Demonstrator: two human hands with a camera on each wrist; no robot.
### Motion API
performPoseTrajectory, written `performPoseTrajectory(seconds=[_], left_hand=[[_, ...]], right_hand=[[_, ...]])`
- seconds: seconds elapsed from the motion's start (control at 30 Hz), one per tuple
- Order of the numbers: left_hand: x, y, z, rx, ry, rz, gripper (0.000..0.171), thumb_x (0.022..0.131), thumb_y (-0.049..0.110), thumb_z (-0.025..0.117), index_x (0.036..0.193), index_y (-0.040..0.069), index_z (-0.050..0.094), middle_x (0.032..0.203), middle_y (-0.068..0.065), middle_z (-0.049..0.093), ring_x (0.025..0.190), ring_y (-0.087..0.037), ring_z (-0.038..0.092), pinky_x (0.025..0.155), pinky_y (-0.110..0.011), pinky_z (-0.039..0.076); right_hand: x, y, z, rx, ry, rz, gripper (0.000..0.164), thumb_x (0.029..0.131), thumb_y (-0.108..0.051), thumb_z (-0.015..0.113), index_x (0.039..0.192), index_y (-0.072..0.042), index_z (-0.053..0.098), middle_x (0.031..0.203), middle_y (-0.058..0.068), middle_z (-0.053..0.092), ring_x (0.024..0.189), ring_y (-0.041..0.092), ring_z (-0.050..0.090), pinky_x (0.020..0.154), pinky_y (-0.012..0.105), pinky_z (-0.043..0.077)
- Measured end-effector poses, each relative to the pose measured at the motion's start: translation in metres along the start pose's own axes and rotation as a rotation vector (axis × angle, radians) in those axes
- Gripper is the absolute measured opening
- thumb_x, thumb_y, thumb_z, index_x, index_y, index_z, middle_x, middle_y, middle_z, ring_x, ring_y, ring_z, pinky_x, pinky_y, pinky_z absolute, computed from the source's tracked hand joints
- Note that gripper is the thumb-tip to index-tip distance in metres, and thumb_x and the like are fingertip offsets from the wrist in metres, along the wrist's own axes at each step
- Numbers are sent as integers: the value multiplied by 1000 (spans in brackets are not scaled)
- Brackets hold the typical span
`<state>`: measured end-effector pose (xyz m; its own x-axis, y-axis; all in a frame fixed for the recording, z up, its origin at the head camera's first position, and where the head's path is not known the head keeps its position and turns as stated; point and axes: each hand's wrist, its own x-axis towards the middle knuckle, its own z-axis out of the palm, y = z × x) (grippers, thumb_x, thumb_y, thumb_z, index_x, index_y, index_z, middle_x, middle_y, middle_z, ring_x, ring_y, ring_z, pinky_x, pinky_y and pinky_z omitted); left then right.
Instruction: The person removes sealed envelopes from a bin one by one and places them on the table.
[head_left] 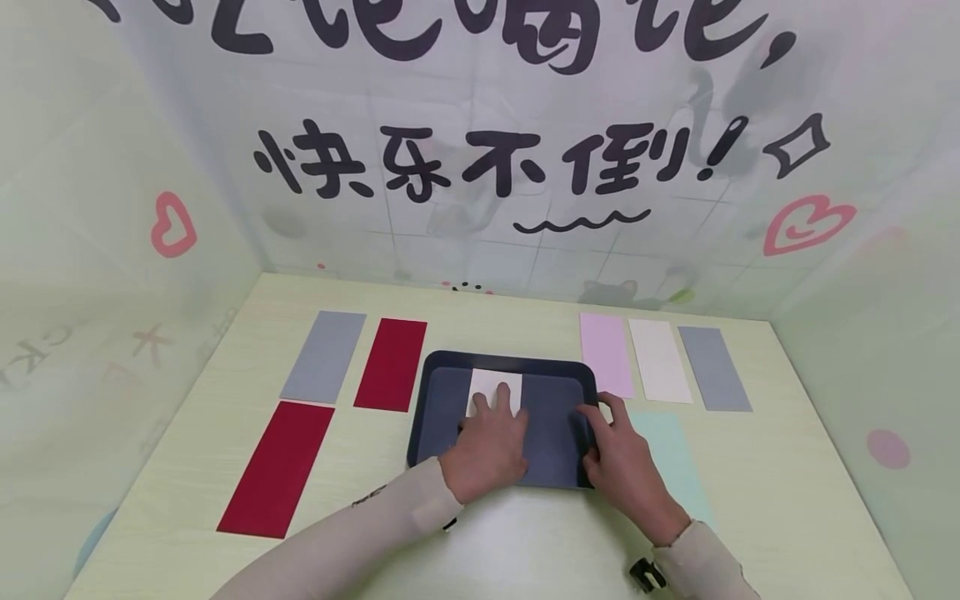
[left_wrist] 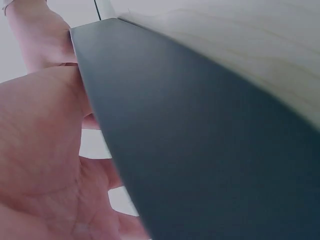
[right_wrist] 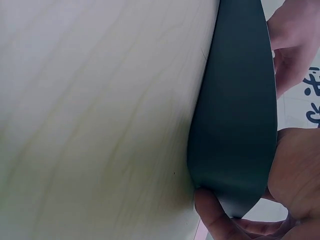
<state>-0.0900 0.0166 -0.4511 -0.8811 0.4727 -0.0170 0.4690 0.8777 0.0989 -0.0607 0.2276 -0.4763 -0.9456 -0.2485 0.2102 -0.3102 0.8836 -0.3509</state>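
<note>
A dark blue-grey rectangular tray (head_left: 517,362) lies on the table, with a white card (head_left: 491,380) flat inside it near the back wall. My left hand (head_left: 491,446) reaches over the tray's front wall, its spread fingers resting on the card and covering its nearer part. At the tray's right side, my right hand (head_left: 626,462) grips the wall and front corner. In the right wrist view a finger (right_wrist: 212,212) of that hand curls under the corner. The tray's outer front wall (left_wrist: 175,125) fills much of the left wrist view, the left palm beside it.
Left of the tray lie a grey card (head_left: 324,357) and two red cards, one (head_left: 392,365) behind the other (head_left: 276,471). To the right are pink (head_left: 606,354), white (head_left: 660,360), grey (head_left: 715,368) and pale green (head_left: 678,454) cards. A printed curtain (head_left: 465,242) encloses the table's back and sides.
</note>
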Motion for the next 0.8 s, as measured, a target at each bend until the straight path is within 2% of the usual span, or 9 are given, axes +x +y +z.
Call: performPoseTrajectory(seconds=[0.17,0.5,0.8], left_hand=[[1,-1,1,2,4,-10,50,74,37,81,112,9,67,117,-19,43,93,-39,48,53,-49,51],[1,-2,-1,-10,-11,-3,50,76,37,77,117,12,64,112,-16,45,93,-37,45,51,-46,48],[1,-2,-4,34,-11,-4,54,78,43,74,122,15,62,115,-14,45,99,-37,42,53,-47,47]], right_hand=[[0,0,0,1,-3,1,58,76,6,68,131,-6,55,142,19,36,67,12,47,49,23,37],[-1,1,1,-6,4,-5,58,76,6,69,131,-7,55,142,20,36,68,13,48,49,24,37],[-1,3,2,-11,8,-13,59,76,6,69,132,-7,54,142,19,36,68,14,49,49,23,37]])
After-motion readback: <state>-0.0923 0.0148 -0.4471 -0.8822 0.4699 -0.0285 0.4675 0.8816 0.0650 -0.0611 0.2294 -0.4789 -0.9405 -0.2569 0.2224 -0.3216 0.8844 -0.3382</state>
